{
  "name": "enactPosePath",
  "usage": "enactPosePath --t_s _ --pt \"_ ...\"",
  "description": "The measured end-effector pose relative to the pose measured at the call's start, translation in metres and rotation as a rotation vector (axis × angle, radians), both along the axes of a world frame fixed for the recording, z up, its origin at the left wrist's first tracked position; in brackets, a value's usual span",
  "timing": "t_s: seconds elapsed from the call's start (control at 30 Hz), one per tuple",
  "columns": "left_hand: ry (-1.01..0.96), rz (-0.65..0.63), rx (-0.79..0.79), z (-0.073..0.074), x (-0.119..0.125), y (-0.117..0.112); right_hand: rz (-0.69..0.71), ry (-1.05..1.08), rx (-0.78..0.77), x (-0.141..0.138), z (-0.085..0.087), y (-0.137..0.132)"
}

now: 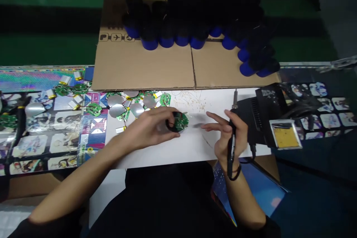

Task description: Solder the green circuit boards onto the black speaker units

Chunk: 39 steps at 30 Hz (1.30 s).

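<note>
Head view: the left hand point(152, 128) grips a black cup point(169, 123), a green board point(182, 121) at its end, over a white sheet point(158, 154). The right hand point(232, 134) holds an iron point(231, 147) in a closed grasp, index and other fingers partly extended, the metal tip pointing away from the body and apart from the board. Beyond the left hand lie loose boards point(165, 99) and metal discs point(116, 111); wire scraps point(195, 103) lie between the hands, farther out. Right of the iron are a black station point(247, 115) and a yellow sponge point(286, 136). Farthest, blue-and-black cylinders point(182, 39) stand on cardboard point(145, 67).
</note>
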<state>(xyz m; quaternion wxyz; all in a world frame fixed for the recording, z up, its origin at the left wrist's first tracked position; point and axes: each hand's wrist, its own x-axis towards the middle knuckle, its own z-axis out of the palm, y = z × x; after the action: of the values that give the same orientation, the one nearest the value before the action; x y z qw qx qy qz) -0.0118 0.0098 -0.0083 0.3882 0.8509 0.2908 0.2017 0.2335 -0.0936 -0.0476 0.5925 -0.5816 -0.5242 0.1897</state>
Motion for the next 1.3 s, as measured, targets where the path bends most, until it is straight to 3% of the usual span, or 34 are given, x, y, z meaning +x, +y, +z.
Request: enactPosePath --t_s 0.1,0.2,0.27,0.37,0.5,0.6,0.7,0.93,1.0,1.1,1.2,1.3 --pt "-0.020 0.183 -0.005 0.028 -0.043 0.028 0.099 -0.121 -0.050 -0.006 -0.008 0.010" --pt "-0.051 0.544 0.166 0.037 -0.091 0.072 0.212 -0.260 -0.069 -0.019 -0.015 0.018" --pt "-0.077 0.778 0.282 0.029 -0.120 0.107 0.254 -0.315 -0.089 -0.033 -0.019 0.023" --pt "0.103 1.131 0.332 0.005 -0.155 0.158 0.256 -0.444 -0.154 -0.057 -0.024 0.031" --pt "0.270 1.287 0.205 -0.015 -0.180 0.193 0.192 -0.608 -0.215 -0.077 -0.027 0.041" --pt "0.220 1.302 0.222 -0.014 -0.176 0.197 0.195 -0.597 -0.191 -0.078 -0.027 0.043" --pt "0.126 1.217 0.355 -0.007 -0.151 0.194 0.230 -0.568 -0.149 -0.071 -0.024 0.040" --pt "0.128 0.526 0.359 -0.009 -0.043 0.184 0.216 -0.563 -0.167 -0.061 -0.018 0.039" --pt "0.162 0.516 0.349 -0.012 -0.018 0.183 0.212 -0.564 -0.158 -0.065 -0.021 0.043" --pt "0.165 0.619 0.335 -0.012 0.002 0.183 0.210 -0.528 -0.125 -0.069 -0.027 0.047" --pt "0.126 0.605 0.307 -0.006 0.003 0.174 0.218 -0.467 -0.106 -0.064 -0.028 0.042" --pt "0.009 0.512 0.164 0.007 -0.007 0.143 0.235 -0.397 -0.102 -0.049 -0.025 0.034"
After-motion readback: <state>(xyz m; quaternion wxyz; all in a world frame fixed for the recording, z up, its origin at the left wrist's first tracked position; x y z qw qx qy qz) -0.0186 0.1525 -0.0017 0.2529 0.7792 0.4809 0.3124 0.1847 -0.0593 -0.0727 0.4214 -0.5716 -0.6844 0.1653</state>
